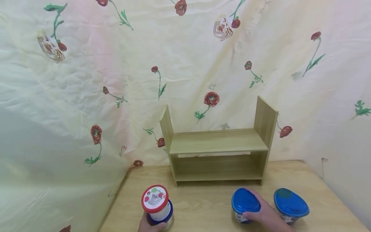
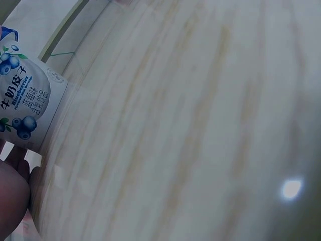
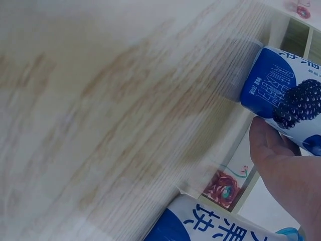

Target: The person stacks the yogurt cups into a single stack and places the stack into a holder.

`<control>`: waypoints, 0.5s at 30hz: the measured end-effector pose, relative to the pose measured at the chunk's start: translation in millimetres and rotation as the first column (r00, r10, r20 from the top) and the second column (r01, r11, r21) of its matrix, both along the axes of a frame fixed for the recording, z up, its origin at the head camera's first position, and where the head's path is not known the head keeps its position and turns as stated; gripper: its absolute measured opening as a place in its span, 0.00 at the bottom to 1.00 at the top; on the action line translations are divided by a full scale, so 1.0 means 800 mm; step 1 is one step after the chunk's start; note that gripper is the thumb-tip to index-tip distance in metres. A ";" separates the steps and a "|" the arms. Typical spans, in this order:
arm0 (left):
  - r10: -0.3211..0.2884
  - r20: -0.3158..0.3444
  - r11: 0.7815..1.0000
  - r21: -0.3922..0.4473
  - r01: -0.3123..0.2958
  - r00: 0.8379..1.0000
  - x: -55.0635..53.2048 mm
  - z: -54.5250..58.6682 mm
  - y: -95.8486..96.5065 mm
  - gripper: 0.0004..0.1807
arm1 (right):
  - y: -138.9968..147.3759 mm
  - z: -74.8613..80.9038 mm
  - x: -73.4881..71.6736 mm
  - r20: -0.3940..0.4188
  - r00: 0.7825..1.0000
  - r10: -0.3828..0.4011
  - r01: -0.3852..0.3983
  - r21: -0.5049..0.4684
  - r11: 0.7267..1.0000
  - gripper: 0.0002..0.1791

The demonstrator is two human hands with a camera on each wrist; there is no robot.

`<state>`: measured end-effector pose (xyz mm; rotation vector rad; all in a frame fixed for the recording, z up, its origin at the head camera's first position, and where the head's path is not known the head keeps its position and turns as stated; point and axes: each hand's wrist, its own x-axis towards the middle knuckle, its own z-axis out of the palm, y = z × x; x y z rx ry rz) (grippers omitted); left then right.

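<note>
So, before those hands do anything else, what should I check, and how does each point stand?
1. Right hand secure on the blackberry tub: ok, thumb and fingers hold it.
2. Left hand on the blueberry cup: ok, gripping it.
3. Red-lidded cup centred on the blueberry cup: cannot tell; it is stacked on top.
4. Blackberry tub off the table: cannot tell.
5. Other blue-lidded tub upright: ok.
6. Wooden shelf upright: ok.

Wide gap over the table (image 1: 203, 206) between stacked tubs (image 1: 155, 199) and held blue-lidded tub (image 1: 245, 201), with the shelf (image 1: 218, 141) behind.
</note>
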<state>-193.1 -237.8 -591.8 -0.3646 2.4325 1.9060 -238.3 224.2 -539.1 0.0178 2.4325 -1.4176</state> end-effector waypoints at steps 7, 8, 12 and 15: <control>-0.004 0.031 0.999 0.052 0.002 1.000 0.003 0.007 0.000 0.65 | 0.001 0.000 0.001 -0.013 1.000 -0.012 0.012 0.007 1.000 0.60; -0.004 0.035 0.999 0.051 0.002 0.999 0.003 0.009 0.000 0.65 | 0.000 0.000 0.001 -0.016 1.000 -0.012 0.012 0.004 1.000 0.60; 0.001 0.058 0.998 0.064 -0.005 0.998 0.003 0.013 -0.001 0.66 | -0.001 0.001 0.001 -0.024 1.000 -0.008 0.008 -0.004 1.000 0.58; -0.003 0.052 0.997 0.073 -0.001 0.999 0.002 0.013 -0.001 0.65 | -0.001 0.001 0.001 -0.023 1.000 -0.016 0.016 -0.001 1.000 0.59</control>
